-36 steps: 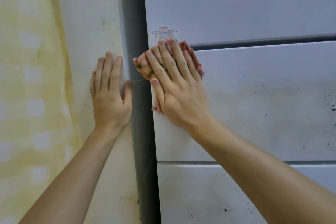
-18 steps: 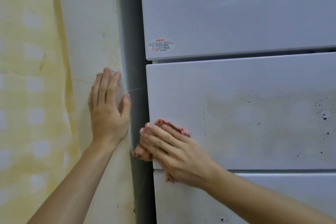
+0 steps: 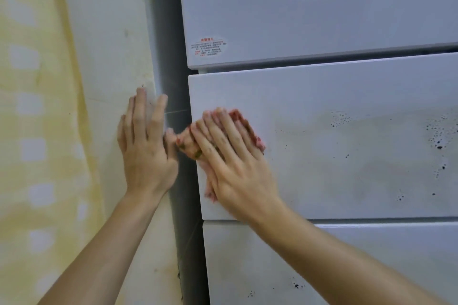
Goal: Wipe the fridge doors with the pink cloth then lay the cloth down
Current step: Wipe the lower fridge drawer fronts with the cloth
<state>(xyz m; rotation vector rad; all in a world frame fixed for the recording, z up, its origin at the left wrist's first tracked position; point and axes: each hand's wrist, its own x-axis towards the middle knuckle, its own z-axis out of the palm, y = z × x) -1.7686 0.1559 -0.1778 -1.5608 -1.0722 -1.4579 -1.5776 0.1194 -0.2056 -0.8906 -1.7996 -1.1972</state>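
Pink cloth pressed on the middle door's left edge under the right grip's straight fingers; left grip flat, empty, on the wall.

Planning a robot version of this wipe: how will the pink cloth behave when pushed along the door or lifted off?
Probably floppy: the pink cloth lies bunched under the right hand. It likely slides only while pressed flat on the middle door; let go, it would probably drop. It looks thin, so likely light.
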